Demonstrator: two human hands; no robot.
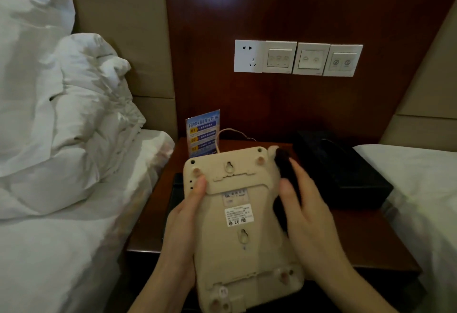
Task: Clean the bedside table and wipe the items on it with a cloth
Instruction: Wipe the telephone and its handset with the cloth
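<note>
We see a beige telephone (237, 216) held upside down above a dark wooden bedside table (366, 236), its underside with labels and mounting holes facing us. The left hand (183, 216) grips the phone's left edge, thumb pressed flat on the underside and fingers hidden beneath. The right hand (306, 213) is at the phone's right edge with a dark cloth (284, 164) under its fingers, which curl over the cloth and press it against the side of the phone; this hand is blurred. A thin cord (230, 132) loops from the phone's top toward the wall. Behind the phone a blue printed card (202, 130) stands upright on the table, and a black box (338, 164) sits at the table's right. White bedding (61, 104) is heaped on the bed to the left. A row of white switches and a socket (296, 58) is mounted on the wood panel above.
</note>
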